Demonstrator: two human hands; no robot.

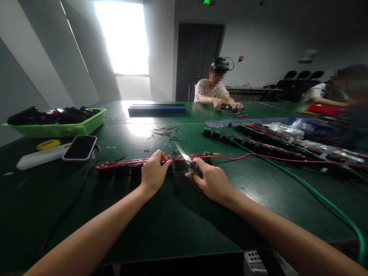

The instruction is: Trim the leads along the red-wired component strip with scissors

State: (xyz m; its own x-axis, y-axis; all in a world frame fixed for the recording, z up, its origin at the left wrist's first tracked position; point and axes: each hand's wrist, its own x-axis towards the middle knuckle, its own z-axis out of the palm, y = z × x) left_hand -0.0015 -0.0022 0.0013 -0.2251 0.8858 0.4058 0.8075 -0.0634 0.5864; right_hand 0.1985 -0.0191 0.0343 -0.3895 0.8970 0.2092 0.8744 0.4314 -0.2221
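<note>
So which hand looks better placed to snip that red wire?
Probably the right hand: it holds the scissors, blades beside the red wire. The left hand only pins the strip.

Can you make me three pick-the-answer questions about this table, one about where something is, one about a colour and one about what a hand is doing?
1. Where is the phone?
A. in the basket
B. on the table, left of the hands
C. in the right hand

2. What colour is the basket?
A. green
B. blue
C. white

3. What is the right hand doing?
A. resting flat and empty
B. holding scissors
C. holding the phone

Answers: 1 B, it lies face up on the table. 2 A, its rim is bright green. 3 B, the fingers wrap the handles and the blades point up beside the left hand.
</note>
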